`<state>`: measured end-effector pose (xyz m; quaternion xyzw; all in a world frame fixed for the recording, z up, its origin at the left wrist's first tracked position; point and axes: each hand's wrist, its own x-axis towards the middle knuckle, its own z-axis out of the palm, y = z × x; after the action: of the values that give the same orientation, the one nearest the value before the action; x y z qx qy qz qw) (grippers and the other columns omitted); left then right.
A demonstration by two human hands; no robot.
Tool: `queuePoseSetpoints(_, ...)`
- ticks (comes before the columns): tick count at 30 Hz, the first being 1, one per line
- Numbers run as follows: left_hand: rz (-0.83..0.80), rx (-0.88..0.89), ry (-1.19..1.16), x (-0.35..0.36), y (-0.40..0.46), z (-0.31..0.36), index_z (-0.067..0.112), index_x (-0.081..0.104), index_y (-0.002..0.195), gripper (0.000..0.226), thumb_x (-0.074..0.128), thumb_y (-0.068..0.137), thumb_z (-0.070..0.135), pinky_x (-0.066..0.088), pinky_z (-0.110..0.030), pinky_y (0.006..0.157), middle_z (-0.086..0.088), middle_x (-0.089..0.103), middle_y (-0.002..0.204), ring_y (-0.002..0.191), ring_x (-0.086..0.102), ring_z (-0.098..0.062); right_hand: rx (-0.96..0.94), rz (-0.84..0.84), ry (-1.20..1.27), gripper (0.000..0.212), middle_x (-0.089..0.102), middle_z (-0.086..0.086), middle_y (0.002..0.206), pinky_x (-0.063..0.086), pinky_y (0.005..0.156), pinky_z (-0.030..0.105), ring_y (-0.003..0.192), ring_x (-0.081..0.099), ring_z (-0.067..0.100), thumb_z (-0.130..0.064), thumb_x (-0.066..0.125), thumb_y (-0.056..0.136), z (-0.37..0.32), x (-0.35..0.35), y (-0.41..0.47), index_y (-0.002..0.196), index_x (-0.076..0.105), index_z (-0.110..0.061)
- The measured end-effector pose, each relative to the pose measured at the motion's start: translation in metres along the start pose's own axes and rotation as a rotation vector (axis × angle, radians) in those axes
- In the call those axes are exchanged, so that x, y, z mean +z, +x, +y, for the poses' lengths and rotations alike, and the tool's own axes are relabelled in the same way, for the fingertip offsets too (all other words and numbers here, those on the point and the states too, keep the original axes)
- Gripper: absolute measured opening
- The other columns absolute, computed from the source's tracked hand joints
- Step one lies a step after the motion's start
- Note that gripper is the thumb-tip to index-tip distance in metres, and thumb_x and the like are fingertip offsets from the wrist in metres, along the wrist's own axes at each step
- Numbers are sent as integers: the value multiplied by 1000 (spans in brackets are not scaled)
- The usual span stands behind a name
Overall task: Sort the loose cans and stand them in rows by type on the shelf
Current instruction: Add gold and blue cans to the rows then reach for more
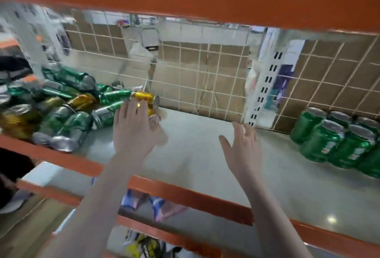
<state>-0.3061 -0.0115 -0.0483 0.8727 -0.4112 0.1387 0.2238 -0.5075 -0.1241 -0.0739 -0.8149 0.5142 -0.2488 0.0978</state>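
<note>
Cans (61,109), green and gold, lay loose in a heap at the left end of the shelf (205,155). My left hand (133,132) reached with straight fingers to a gold can (145,96) at the heap's edge; whether it touched, I cannot tell. My right hand (242,146) hovered open, holding nothing. Green cans (333,140) stood in rows at the right.

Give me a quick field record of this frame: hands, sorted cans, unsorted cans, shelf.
left hand: open, fingers spread, reaching at the gold aluminium can lying on its side; contact unclear from blur
right hand: open, holds nothing
sorted: upright green aluminium cans in rows at the right, near the wire grid back panel
unsorted: heap of green, gold and silver cans at the left
shelf: grey shelf board with orange front rail
</note>
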Motion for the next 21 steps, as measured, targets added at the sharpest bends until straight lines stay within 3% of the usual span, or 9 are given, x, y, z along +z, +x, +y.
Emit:
queuePoseSetpoints(7, -24, -26, -27, 0, 70, -75, 11, 35, 141, 64, 61, 86, 30, 14, -45, 117, -14, 27, 152, 143, 15, -31, -18, -11, -1, 54, 37, 16, 144, 24, 109, 36, 134, 31, 30, -38, 52, 93, -76, 51, 26, 139, 40, -12)
queuePoseSetpoints(17, -191, 259, -25, 17, 156, -167, 11, 37, 140, 68, 58, 86, 47, 25, -49, 113, -18, 35, 147, 136, 30, -37, 160, 19, 29, 57, 39, 13, 142, 27, 106, 35, 132, 34, 28, -39, 53, 92, -166, 125, 24, 141, 38, -13)
queuePoseSetpoints(21, -258, 354, -51, 21, 165, -194, 10, 34, 143, 68, 57, 87, 41, 19, -44, 115, -15, 30, 151, 140, 25, -31, 207, -33, 83, 62, 40, 11, 140, 29, 104, 35, 130, 36, 27, -37, 57, 90, -197, 144, 29, 142, 34, -13)
